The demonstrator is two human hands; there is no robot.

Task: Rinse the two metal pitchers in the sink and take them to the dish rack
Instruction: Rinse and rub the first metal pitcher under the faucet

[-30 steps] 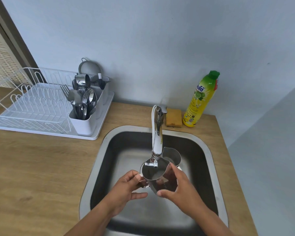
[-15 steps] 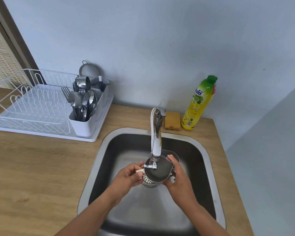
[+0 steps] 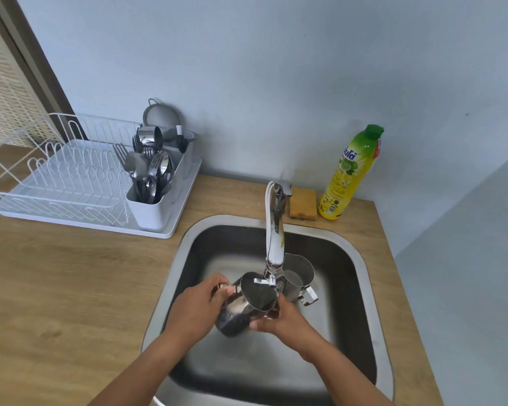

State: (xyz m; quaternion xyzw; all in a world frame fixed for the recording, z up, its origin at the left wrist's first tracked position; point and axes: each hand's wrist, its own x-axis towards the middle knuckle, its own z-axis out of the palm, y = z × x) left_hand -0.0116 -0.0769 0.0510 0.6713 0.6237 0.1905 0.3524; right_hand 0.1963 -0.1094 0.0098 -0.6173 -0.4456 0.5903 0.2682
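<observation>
While wet, the steel pitcher (image 3: 241, 312) is probably handling slick, rigid and light; you are best gripping handle plus body. You are holding it tilted over the sink (image 3: 180, 259) under the faucet (image 3: 274, 241): left hand (image 3: 198, 307) curling round its handle side, right hand (image 3: 280, 319) wrapping its lower wall. Finish: mirror-bright, spouted. Just behind it, the second pitcher (image 3: 298, 276) is standing upright.

We see glossy, mirror-smooth metal on the held pitcher (image 3: 241, 310) and the second pitcher (image 3: 299, 275) at its two o'clock; the sink (image 3: 170, 276) is duller steel, the counter (image 3: 71, 288) matt woodgrain, the dish rack (image 3: 56, 183) white-coated wire.
</observation>
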